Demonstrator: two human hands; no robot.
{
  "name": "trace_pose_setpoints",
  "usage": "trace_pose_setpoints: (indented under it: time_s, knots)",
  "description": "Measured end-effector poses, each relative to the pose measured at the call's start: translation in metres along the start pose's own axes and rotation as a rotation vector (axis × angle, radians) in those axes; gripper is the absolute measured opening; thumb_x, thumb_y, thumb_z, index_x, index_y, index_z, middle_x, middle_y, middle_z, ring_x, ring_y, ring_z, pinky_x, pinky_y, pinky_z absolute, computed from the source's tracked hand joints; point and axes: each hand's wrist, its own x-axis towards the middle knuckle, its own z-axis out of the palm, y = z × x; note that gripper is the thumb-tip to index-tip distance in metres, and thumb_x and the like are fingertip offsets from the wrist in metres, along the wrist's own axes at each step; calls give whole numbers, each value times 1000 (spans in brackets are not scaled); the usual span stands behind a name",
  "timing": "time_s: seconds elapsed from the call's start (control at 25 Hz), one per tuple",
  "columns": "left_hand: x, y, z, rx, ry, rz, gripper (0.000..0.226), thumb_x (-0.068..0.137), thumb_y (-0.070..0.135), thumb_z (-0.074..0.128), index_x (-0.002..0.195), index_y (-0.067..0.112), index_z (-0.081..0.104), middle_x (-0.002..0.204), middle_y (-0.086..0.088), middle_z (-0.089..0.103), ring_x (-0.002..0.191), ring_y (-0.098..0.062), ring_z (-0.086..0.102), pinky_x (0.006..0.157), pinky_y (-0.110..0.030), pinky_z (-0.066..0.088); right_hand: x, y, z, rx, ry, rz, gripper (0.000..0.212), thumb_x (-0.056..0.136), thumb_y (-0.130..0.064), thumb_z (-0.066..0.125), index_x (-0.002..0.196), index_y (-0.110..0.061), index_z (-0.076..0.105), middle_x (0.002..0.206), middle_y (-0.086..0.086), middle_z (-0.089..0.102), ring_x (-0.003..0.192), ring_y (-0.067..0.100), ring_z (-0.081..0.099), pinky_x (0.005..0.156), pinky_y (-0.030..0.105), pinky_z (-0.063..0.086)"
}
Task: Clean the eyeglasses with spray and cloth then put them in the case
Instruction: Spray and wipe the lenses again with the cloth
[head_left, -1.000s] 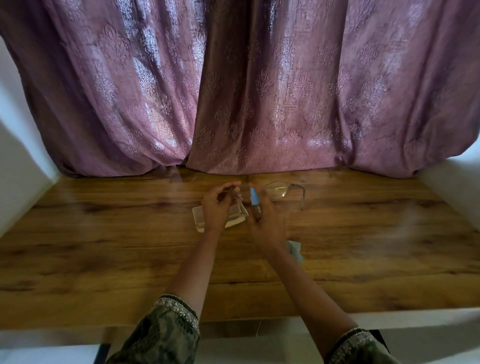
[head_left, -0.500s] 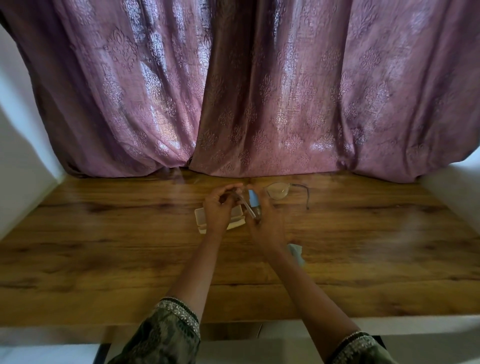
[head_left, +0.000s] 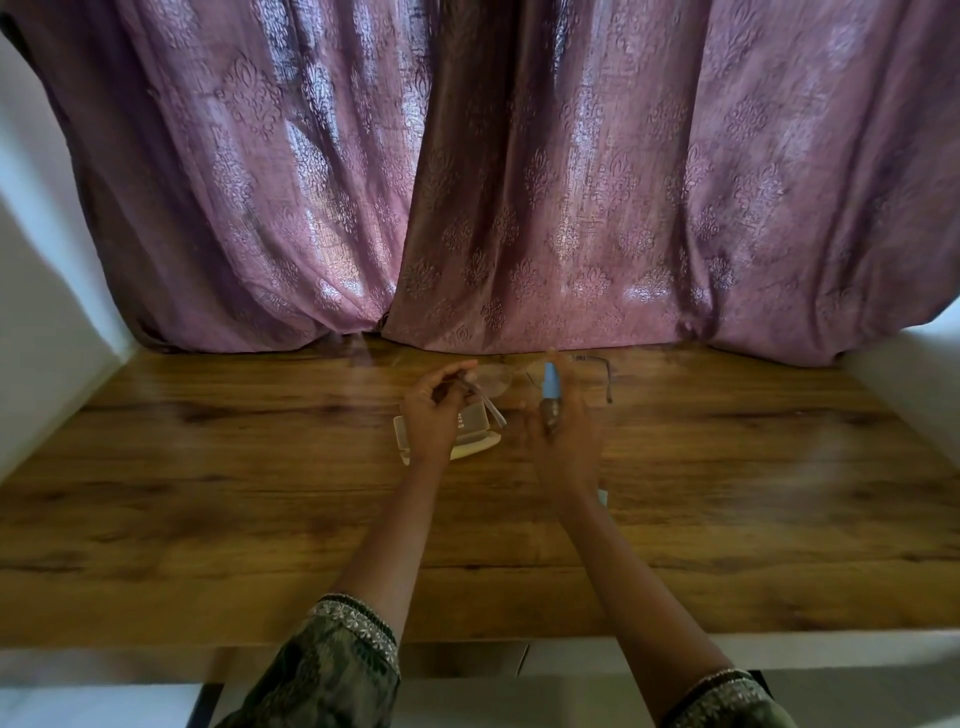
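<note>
The cream case (head_left: 475, 448) lay open on the wooden table (head_left: 208, 493), partly covered by the left hand (head_left: 428, 415). That hand's fingers were curled round one temple of the eyeglasses (head_left: 491, 382), holding them up just behind and above the case, lenses facing the person, the other temple hanging free out to the right of the case. Just right of the case, the right hand (head_left: 569, 447) gripped the spray bottle (head_left: 549, 384) upright, its fingers wrapped round the dark body and the blue top standing in front of the right lens; whether a finger pressed the top could not be told. A pale corner of the cloth (head_left: 602, 497) showed nearer than the case, mostly hidden by the right wrist. Behind the case, the purple patterned curtain (head_left: 519, 208) hung down to the table's far edge, close behind the glasses. White walls (head_left: 41, 338) closed in the table far to either side of the case, and broad bare wood ran left, right and toward the near edge.
</note>
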Motion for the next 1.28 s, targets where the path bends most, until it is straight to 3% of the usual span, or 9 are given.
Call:
trace_pose_setpoints:
  time_s: [0.08,0.2,0.44,0.56,0.64,0.76,0.96,1.12,1.28]
  knots:
    - [0,2,-1,4,-3,3,23,85,-6,57,106,-3,63,79,-9,64,64,-1,65,60,-13,53,6,0,-3,-13,9,-8,53,90,-22,51,136,-36,29,92,9,64,65,21,60,54,33,50]
    - [1,2,-2,7,-12,-3,23,85,-6,57,106,-1,63,77,-8,64,64,-1,65,61,-15,55,6,2,-2,-86,-20,41,57,86,-10,52,138,-23,34,73,5,57,55,21,55,51,41,52]
    - [7,-3,-6,26,-26,-22,21,86,-4,57,106,0,64,79,-9,65,67,-4,65,66,-19,57,9,3,-3,-98,-36,7,56,86,-9,55,136,-26,36,70,-4,53,52,11,51,47,29,46]
    - [7,-2,-7,41,-23,-25,22,86,-5,56,107,-2,63,79,-10,64,66,-3,65,66,-18,57,9,5,-3,-94,-34,31,55,85,-6,54,135,-22,37,62,-8,49,51,11,51,47,36,50]
    - [8,-2,-7,52,-19,-18,22,85,-4,57,106,-1,64,80,-10,65,66,-2,65,66,-17,56,6,6,-1,-73,-16,14,54,85,-5,55,134,-24,38,66,-5,52,51,14,53,46,39,50]
    - [9,-2,-7,54,-20,-18,21,85,-1,58,105,3,65,77,-9,65,66,-3,65,66,-18,56,10,6,0,-80,-22,-33,56,87,-10,55,133,-31,34,68,-5,53,50,14,53,44,32,47]
    - [10,-2,-8,48,-22,-22,22,85,-3,57,105,2,64,76,-7,65,65,-2,65,66,-18,57,10,13,1,-87,-48,-1,55,85,-9,57,133,-27,36,69,1,56,53,16,55,48,39,52]
    - [11,-3,-8,70,-35,-26,22,85,-3,57,105,3,64,79,-9,66,65,-2,65,65,-16,56,11,16,4,-66,-92,-49,54,88,-16,56,135,-31,33,77,0,52,54,7,48,49,30,46]
    - [12,-2,-7,55,-22,-40,22,86,-3,57,107,-1,63,87,-15,65,67,-1,66,63,-13,54,7,23,5,-73,-98,-55,50,89,-19,54,132,-32,32,76,5,58,52,13,51,46,32,46]
